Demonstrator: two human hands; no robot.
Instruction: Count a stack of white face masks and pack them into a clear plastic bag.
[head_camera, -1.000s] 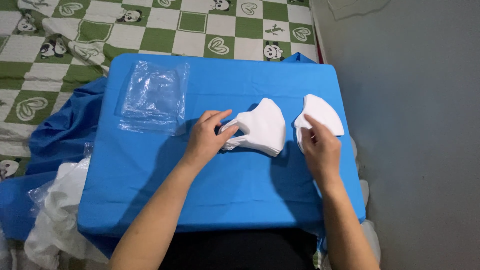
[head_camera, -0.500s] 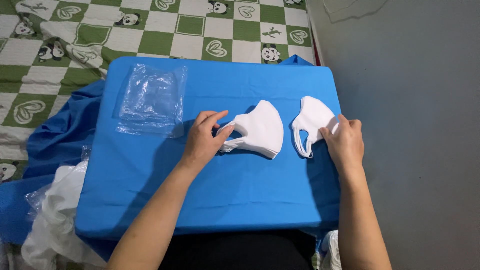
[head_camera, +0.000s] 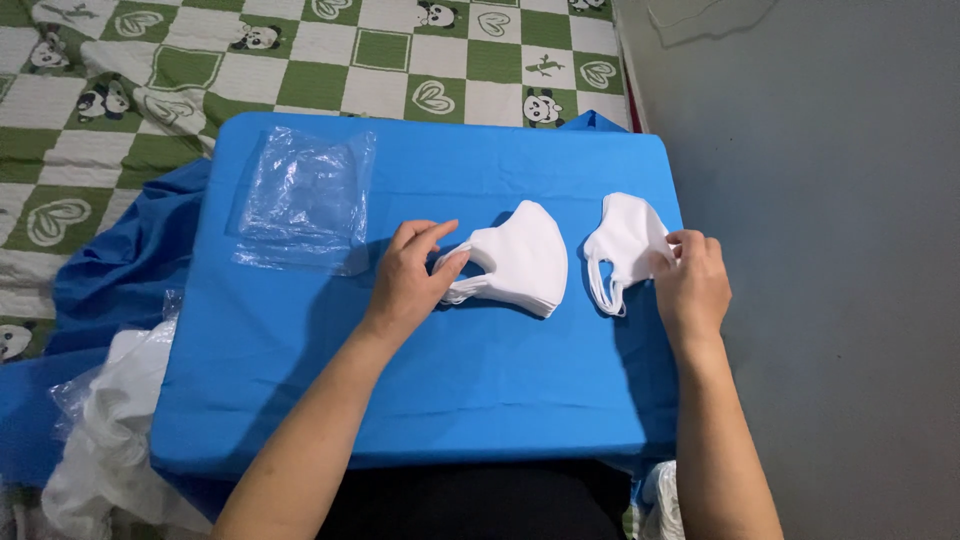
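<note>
A stack of folded white face masks lies in the middle of a blue cloth-covered table. My left hand rests on the stack's left end, fingers on the ear loops. To the right lies a smaller pile of white masks, its ear loops pointing toward me. My right hand pinches the right edge of that pile near the table's right side.
A pile of clear plastic bags lies at the table's back left. White plastic wrapping is heaped on the floor at the left. A green-and-white checkered blanket spreads behind, and a grey floor is at the right.
My right hand has moved from on top of the right mask pile to its right edge, and the pile now lies turned with its loops toward me. My left hand stays on the middle stack.
</note>
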